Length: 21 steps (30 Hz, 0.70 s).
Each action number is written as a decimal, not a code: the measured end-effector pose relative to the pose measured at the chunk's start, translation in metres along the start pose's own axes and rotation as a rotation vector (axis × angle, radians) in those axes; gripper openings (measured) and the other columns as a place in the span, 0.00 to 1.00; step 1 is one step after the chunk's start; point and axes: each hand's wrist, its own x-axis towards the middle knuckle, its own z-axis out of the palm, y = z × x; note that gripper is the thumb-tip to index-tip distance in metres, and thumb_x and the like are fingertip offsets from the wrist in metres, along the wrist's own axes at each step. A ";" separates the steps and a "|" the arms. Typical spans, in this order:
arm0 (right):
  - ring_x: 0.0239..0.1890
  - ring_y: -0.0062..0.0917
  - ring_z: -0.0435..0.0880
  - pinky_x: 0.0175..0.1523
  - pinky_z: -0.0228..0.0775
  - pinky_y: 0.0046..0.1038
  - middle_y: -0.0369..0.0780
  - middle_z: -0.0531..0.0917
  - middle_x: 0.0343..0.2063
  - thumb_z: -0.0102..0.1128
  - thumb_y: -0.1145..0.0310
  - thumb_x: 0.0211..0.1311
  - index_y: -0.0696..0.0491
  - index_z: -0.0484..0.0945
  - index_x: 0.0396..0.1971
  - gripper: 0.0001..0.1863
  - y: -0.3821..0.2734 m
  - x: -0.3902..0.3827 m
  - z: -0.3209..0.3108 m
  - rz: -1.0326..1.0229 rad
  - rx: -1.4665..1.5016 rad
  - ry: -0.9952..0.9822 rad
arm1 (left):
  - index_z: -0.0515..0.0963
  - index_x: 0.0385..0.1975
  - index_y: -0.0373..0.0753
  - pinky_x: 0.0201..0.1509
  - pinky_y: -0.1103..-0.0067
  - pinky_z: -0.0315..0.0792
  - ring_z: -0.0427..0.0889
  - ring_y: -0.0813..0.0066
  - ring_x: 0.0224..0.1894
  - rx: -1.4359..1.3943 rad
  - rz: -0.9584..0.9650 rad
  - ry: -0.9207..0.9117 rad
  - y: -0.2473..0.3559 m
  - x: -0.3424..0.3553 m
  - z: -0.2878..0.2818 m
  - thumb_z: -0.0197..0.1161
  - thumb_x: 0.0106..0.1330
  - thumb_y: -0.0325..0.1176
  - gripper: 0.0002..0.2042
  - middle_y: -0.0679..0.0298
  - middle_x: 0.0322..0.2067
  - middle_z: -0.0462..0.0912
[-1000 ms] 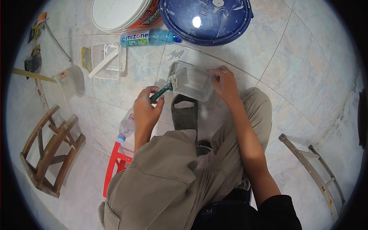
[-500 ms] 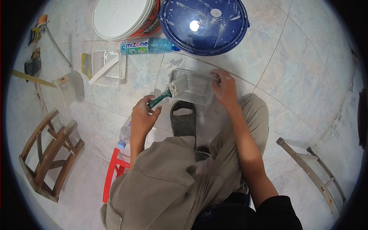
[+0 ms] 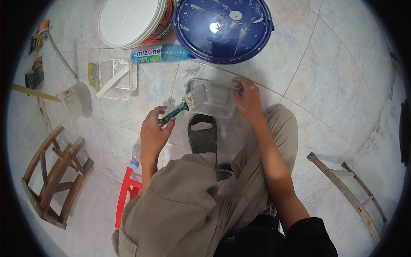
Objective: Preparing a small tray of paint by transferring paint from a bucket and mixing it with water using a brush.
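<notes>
My left hand (image 3: pixel 156 129) is closed around the green handle of a paintbrush (image 3: pixel 176 112). The brush's pale, whitish bristles lie over the left part of a clear plastic container (image 3: pixel 229 113), a shallow rectangular tub on the floor. At the tub's right end, my right hand (image 3: pixel 249 102) grips the rim, thumb and fingers bent over it. Whitish smears show on the right fingers. Just below the tub is my foot in a dark slipper (image 3: pixel 202 139).
Ahead stand a blue-lidded bucket (image 3: pixel 222 32) and a white-lidded bucket (image 3: pixel 128 25), with a blue drink bottle (image 3: pixel 171 53) lying before them. To the left are a scraper-topped clear tray (image 3: pixel 124 92), a small white pail (image 3: pixel 79 100) and a wooden frame (image 3: pixel 58 180). A metal frame (image 3: pixel 342 188) lies right.
The whole view has shifted slightly, so things sit a little further left. Both hands keep their holds on the brush and the tub; the brush has barely moved.
</notes>
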 end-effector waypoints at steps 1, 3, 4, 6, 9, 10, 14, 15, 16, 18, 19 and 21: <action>0.37 0.40 0.82 0.44 0.75 0.38 0.48 0.81 0.38 0.60 0.78 0.53 0.58 0.79 0.47 0.18 -0.003 0.000 -0.002 0.010 0.011 0.018 | 0.79 0.52 0.35 0.48 0.67 0.78 0.85 0.50 0.44 -0.020 -0.041 -0.012 0.008 0.000 -0.005 0.71 0.61 0.36 0.21 0.48 0.46 0.84; 0.37 0.39 0.82 0.43 0.75 0.37 0.47 0.80 0.39 0.60 0.78 0.54 0.57 0.78 0.49 0.19 -0.013 0.003 -0.008 0.019 0.018 0.053 | 0.79 0.54 0.34 0.53 0.67 0.77 0.84 0.51 0.49 -0.102 0.055 -0.012 0.014 0.002 -0.019 0.69 0.63 0.35 0.21 0.48 0.49 0.83; 0.37 0.35 0.83 0.41 0.75 0.34 0.46 0.80 0.40 0.60 0.78 0.55 0.57 0.78 0.51 0.20 -0.021 0.006 -0.012 0.020 0.091 0.101 | 0.78 0.55 0.34 0.58 0.68 0.75 0.83 0.53 0.54 -0.182 0.141 -0.013 0.018 0.006 -0.027 0.68 0.64 0.34 0.21 0.49 0.52 0.81; 0.36 0.31 0.83 0.40 0.76 0.32 0.44 0.80 0.41 0.61 0.77 0.57 0.56 0.77 0.53 0.21 -0.037 0.015 -0.029 0.013 0.171 0.163 | 0.77 0.57 0.33 0.62 0.67 0.73 0.80 0.55 0.58 -0.306 0.180 -0.049 0.040 0.014 -0.054 0.67 0.66 0.33 0.21 0.51 0.54 0.80; 0.37 0.25 0.83 0.37 0.76 0.27 0.42 0.81 0.41 0.63 0.74 0.60 0.56 0.79 0.51 0.18 -0.057 0.041 -0.079 -0.007 0.382 0.360 | 0.73 0.62 0.34 0.70 0.66 0.67 0.75 0.59 0.65 -0.456 0.255 -0.063 0.095 0.038 -0.086 0.64 0.68 0.29 0.22 0.54 0.60 0.77; 0.36 0.23 0.84 0.37 0.77 0.25 0.42 0.82 0.40 0.64 0.73 0.60 0.57 0.80 0.49 0.16 -0.060 0.049 -0.099 -0.018 0.407 0.390 | 0.71 0.63 0.33 0.70 0.66 0.68 0.76 0.60 0.64 -0.371 0.305 -0.044 0.119 0.048 -0.092 0.64 0.69 0.28 0.23 0.53 0.61 0.77; 0.34 0.23 0.87 0.38 0.79 0.23 0.42 0.86 0.36 0.66 0.71 0.59 0.59 0.84 0.40 0.10 -0.083 0.072 -0.127 -0.042 0.502 0.337 | 0.72 0.61 0.33 0.64 0.70 0.75 0.81 0.63 0.59 -0.182 0.629 -0.045 0.169 0.092 -0.105 0.63 0.67 0.23 0.22 0.53 0.60 0.78; 0.34 0.23 0.87 0.38 0.79 0.23 0.42 0.86 0.36 0.66 0.71 0.59 0.59 0.84 0.40 0.10 -0.087 0.071 -0.128 -0.027 0.496 0.342 | 0.72 0.61 0.33 0.63 0.70 0.76 0.81 0.64 0.59 -0.115 0.699 -0.020 0.175 0.103 -0.104 0.63 0.67 0.22 0.22 0.53 0.59 0.78; 0.33 0.24 0.88 0.38 0.80 0.23 0.43 0.87 0.35 0.67 0.71 0.59 0.59 0.85 0.39 0.10 -0.093 0.076 -0.124 -0.120 0.392 0.415 | 0.73 0.61 0.32 0.62 0.69 0.77 0.81 0.62 0.58 0.029 0.783 0.044 0.182 0.112 -0.104 0.64 0.67 0.24 0.22 0.52 0.57 0.79; 0.33 0.26 0.89 0.38 0.83 0.24 0.45 0.88 0.35 0.69 0.71 0.58 0.60 0.85 0.40 0.12 -0.095 0.077 -0.118 -0.208 0.233 0.507 | 0.73 0.61 0.32 0.62 0.68 0.77 0.81 0.61 0.58 0.077 0.804 0.076 0.182 0.133 -0.090 0.65 0.67 0.26 0.22 0.52 0.56 0.79; 0.33 0.26 0.89 0.38 0.83 0.24 0.45 0.88 0.35 0.69 0.71 0.58 0.60 0.85 0.40 0.12 -0.094 0.077 -0.114 -0.204 0.245 0.489 | 0.73 0.61 0.32 0.62 0.67 0.77 0.81 0.60 0.58 0.144 0.816 0.121 0.177 0.141 -0.089 0.66 0.67 0.27 0.23 0.52 0.56 0.79; 0.33 0.25 0.89 0.37 0.84 0.25 0.45 0.88 0.35 0.69 0.72 0.58 0.61 0.85 0.41 0.12 -0.090 0.074 -0.109 -0.194 0.219 0.496 | 0.73 0.63 0.32 0.63 0.66 0.77 0.81 0.57 0.59 0.051 0.782 0.044 0.164 0.162 -0.092 0.68 0.67 0.30 0.25 0.51 0.56 0.79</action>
